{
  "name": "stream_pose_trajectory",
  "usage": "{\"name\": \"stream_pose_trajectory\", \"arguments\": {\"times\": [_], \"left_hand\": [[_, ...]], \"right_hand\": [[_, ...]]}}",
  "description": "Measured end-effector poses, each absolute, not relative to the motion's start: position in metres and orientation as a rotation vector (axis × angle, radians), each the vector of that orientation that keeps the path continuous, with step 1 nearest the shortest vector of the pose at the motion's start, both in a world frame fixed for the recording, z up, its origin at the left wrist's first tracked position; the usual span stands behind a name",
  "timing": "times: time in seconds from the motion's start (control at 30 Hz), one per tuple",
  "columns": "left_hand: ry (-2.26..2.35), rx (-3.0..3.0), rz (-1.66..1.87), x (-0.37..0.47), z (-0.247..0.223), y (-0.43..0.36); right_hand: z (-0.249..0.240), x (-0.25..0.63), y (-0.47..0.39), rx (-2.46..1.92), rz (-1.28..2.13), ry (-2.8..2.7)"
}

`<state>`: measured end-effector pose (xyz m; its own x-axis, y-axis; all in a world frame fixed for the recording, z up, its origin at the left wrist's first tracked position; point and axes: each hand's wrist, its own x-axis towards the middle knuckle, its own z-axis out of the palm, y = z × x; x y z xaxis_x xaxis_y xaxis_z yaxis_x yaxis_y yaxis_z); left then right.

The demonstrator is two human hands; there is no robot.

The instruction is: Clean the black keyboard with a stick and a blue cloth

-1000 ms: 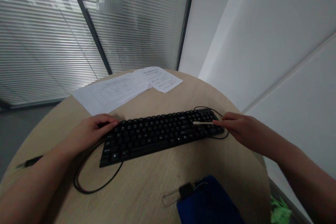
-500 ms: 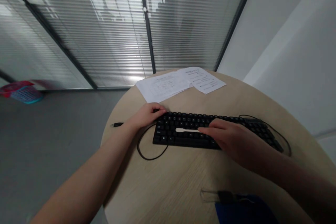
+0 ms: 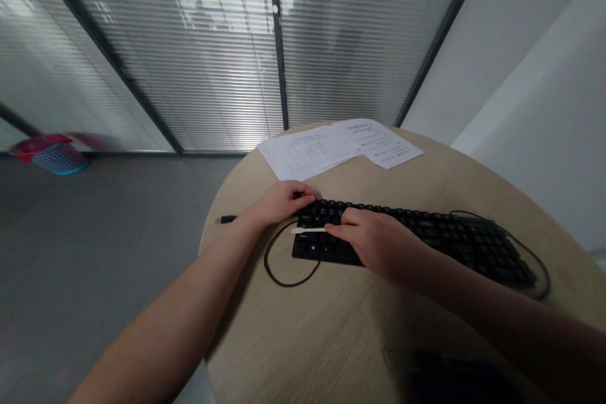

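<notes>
A black keyboard (image 3: pixel 454 237) lies across the round wooden table. My left hand (image 3: pixel 286 201) holds its upper left corner, thumb along the top edge and fingers curled around the back. Pinched in my right hand (image 3: pixel 374 238) is a slim white stick (image 3: pixel 307 230) with a wider flat end, pointing left. That end is over the keyboard's left edge; whether it touches the keys I cannot tell. My right hand and forearm hide some of the middle and lower keys. A black cable (image 3: pixel 269 268) loops out by the keyboard's left end, and its USB plug (image 3: pixel 226 219) rests left of my wrist.
Printed papers (image 3: pixel 312 151) lie at the far side of the table (image 3: pixel 284 341). A dark object (image 3: pixel 454 379), in shadow, is at the near edge. Beyond stand glass panels with blinds (image 3: pixel 227 76); a red and blue basket (image 3: pixel 57 154) is on the floor.
My right hand has moved left along the keyboard, carrying the white stick from the middle-left keys to the left edge. My left hand keeps its hold; the view has shifted slightly.
</notes>
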<state>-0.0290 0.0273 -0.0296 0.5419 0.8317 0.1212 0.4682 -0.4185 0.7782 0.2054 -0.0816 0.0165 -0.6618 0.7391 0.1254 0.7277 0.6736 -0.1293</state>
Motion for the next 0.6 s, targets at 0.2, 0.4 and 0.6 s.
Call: {"name": "stream_pose_trajectory", "arguments": {"times": [0.2, 0.4, 0.6], "left_hand": [[1.035, 2.078, 0.636, -0.029, -0.027, 0.027], [1.059, 2.084, 0.640, -0.028, -0.027, 0.027], [1.091, 2.100, 0.638, -0.028, -0.029, 0.028]], "right_hand": [[0.017, 0.221, -0.086, -1.219, 0.068, -2.768], [0.016, 0.249, -0.093, -1.241, 0.026, -2.767], [0.016, 0.281, -0.096, -1.267, -0.002, -2.752]]}}
